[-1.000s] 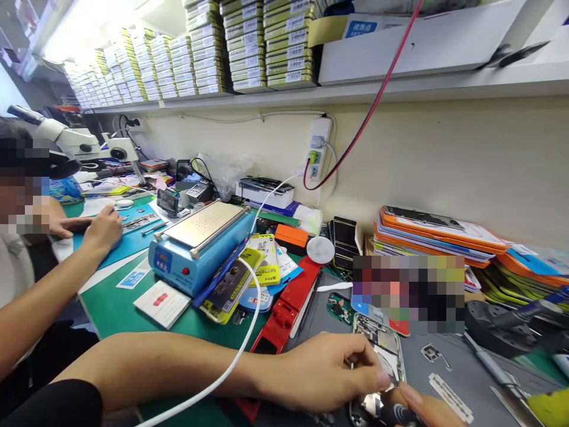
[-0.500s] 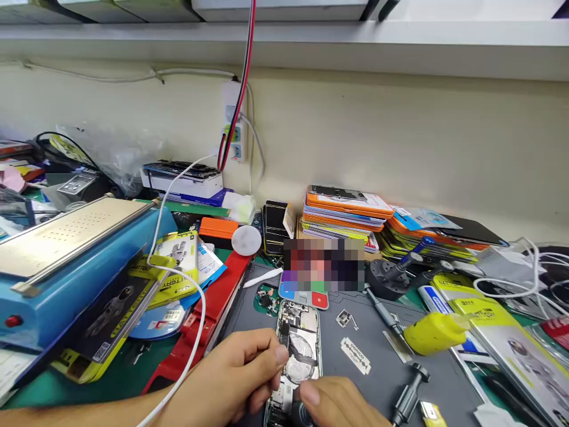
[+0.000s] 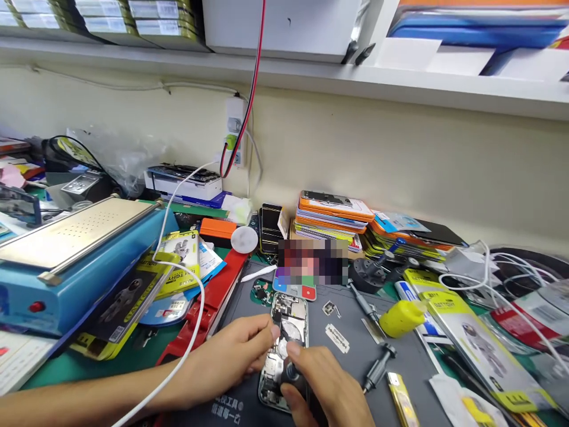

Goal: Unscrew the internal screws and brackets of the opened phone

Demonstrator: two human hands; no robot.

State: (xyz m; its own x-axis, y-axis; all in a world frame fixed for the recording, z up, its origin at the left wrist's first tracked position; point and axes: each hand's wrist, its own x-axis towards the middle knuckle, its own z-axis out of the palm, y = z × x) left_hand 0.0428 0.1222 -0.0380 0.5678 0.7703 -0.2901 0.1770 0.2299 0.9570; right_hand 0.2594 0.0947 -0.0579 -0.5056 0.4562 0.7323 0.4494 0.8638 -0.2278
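An opened phone (image 3: 288,323) with its insides showing lies on a grey work mat (image 3: 342,367). My left hand (image 3: 226,359) rests on the phone's left edge, fingers curled against it. My right hand (image 3: 324,388) is closed around a dark-handled tool (image 3: 292,373) that stands over the phone's lower part. The tool's tip is hidden by my fingers.
A blue heating plate machine (image 3: 66,261) stands at left with a white cable (image 3: 191,332) looping over yellow packages (image 3: 178,267). A razor blade (image 3: 336,338), a screwdriver (image 3: 377,367) and a yellow bottle (image 3: 400,317) lie right of the phone. Stacked phone cases (image 3: 333,216) sit at the back.
The view swung right and then tilted up slightly; the person at left is out of sight. My hands stay on the phone, the right one now gripping the tool higher over it.
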